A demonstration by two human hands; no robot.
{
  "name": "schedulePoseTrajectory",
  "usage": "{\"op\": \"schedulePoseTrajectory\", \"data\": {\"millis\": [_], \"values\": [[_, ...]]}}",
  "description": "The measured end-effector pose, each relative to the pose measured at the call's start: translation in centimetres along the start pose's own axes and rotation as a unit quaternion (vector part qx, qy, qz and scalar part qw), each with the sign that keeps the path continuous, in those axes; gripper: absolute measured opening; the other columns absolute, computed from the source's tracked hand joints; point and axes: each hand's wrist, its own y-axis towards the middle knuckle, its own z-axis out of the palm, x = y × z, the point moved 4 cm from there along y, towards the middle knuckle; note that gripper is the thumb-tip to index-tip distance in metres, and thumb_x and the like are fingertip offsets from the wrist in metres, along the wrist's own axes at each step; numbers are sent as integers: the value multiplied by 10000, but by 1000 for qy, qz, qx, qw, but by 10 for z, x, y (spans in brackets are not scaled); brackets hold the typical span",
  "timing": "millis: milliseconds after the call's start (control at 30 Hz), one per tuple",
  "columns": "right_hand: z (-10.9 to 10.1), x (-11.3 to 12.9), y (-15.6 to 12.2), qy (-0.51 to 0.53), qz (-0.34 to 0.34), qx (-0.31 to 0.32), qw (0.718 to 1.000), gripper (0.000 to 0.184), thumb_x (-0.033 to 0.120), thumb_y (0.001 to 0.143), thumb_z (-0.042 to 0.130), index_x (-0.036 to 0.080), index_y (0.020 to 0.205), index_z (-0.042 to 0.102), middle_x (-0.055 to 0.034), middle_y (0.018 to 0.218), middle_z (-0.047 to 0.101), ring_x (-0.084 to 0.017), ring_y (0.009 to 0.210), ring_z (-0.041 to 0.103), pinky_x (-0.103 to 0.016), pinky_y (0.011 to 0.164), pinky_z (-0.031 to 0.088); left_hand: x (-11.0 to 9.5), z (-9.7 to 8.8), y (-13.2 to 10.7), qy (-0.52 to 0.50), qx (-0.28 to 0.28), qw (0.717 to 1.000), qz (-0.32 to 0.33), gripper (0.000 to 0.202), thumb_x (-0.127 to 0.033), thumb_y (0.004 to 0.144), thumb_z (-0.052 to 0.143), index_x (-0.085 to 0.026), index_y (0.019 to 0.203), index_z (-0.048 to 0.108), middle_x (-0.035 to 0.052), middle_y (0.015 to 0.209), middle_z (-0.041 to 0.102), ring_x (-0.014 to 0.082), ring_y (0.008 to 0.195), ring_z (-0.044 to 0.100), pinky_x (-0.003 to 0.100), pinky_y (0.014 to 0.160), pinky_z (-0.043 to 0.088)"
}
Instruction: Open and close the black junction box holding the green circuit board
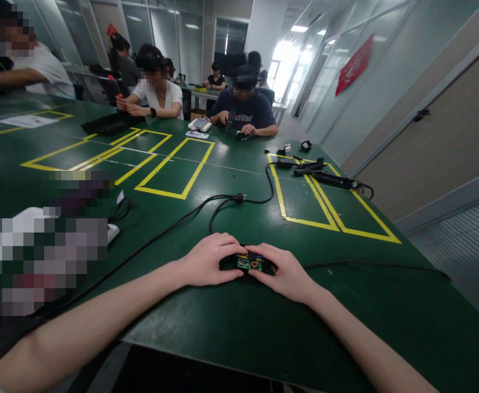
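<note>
Both of my hands meet over a small black housing (228, 263) on the green table near its front edge. A green circuit board (244, 263) with a copper-coloured coil and a few coloured wires shows inside the housing. My left hand (207, 262) grips the left end, its thumb in front and fingers behind. From the right, my right hand (290, 274) holds the other end in the same way. The fingers cover much of the housing. A black cord (362, 266) runs rightward along the table from beside my right hand.
Black cables with a plug (239, 198) cross the green table (173, 311). Black tool-like parts (325, 177) lie within yellow tape outlines at the right. White items, partly blurred, lie at the left. Across the table, people work with a black tray (108, 124) and small devices.
</note>
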Motion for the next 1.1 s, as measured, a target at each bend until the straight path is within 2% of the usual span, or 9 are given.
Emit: {"op": "schedulePoseTrajectory", "data": {"millis": [100, 233, 467, 733, 767, 833, 933, 1000, 1100], "values": [[-2, -2, -1, -13, -7, -15, 1000, 378, 279, 942, 703, 249, 1317, 671, -70, 1110, 773, -215, 946, 757, -321, 840, 613, 2, -1, 1, 0, 7, 1000, -13, 349, -318, 900, 733, -202, 1226, 682, 78, 1137, 731, 247, 1050, 678, 373, 921, 529], [-3, -3, -1, -18, -14, -33, 999, 315, 288, 963, 679, 244, 1274, 695, -77, 1145, 780, -217, 944, 759, -340, 853, 621, 4, -1, 2, 9, 16, 1000, -17, 483, -350, 875, 756, -204, 1321, 639, 95, 1248, 716, 276, 1169, 654, 435, 1056, 499], [-2, -13, 4, -52, -16, -61, 997, 308, 283, 932, 723, 245, 1238, 723, -90, 1056, 781, -262, 980, 681, -424, 833, 626, 18, 3, 2, 10, 8, 999, -39, 647, -516, 830, 815, -228, 1375, 618, 112, 1396, 671, 309, 1312, 613, 480, 1165, 454], [-5, -25, 5, -34, -15, -67, 997, 245, 352, 979, 665, 257, 1195, 730, -109, 1260, 717, -285, 1161, 661, -490, 987, 577, 31, 5, 4, 1, 17, 999, -44, 785, -619, 775, 838, -228, 1416, 607, 134, 1502, 599, 319, 1414, 551, 487, 1215, 421], [-7, -27, 5, -35, -11, -69, 997, 240, 361, 983, 655, 250, 1181, 731, -114, 1255, 708, -280, 1140, 669, -469, 958, 587, 32, 4, 4, -2, 18, 999, -43, 788, -621, 773, 839, -226, 1415, 610, 136, 1508, 594, 317, 1422, 545, 482, 1217, 420], [-11, -30, 3, -39, 4, -67, 997, 251, 377, 988, 640, 229, 1174, 723, -115, 1193, 700, -242, 966, 698, -401, 819, 609, 34, 3, 5, -10, 19, 999, -40, 780, -618, 774, 841, -229, 1411, 617, 138, 1517, 585, 309, 1430, 538, 471, 1219, 420], [-15, -35, 2, -55, 22, -42, 997, 269, 374, 982, 644, 214, 1189, 704, -72, 1001, 699, -175, 689, 624, -334, 637, 559, 36, 2, 4, -19, 27, 999, -32, 774, -605, 775, 846, -222, 1410, 623, 150, 1533, 566, 306, 1448, 521, 465, 1227, 409], [-17, -37, 0, -67, 19, -24, 997, 254, 364, 965, 666, 216, 1167, 708, -50, 921, 691, -178, 680, 614, -331, 634, 545, 38, 1, 4, -22, 33, 999, -31, 796, -606, 767, 851, -207, 1416, 620, 162, 1537, 559, 312, 1459, 507, 469, 1232, 399], [-19, -38, 0, -68, 6, -33, 997, 243, 362, 950, 683, 229, 1149, 720, -74, 1006, 704, -222, 851, 675, -361, 736, 586, 38, 1, 3, -21, 43, 998, -37, 879, -630, 752, 852, -185, 1461, 582, 179, 1549, 541, 324, 1465, 496, 476, 1235, 391]]}}
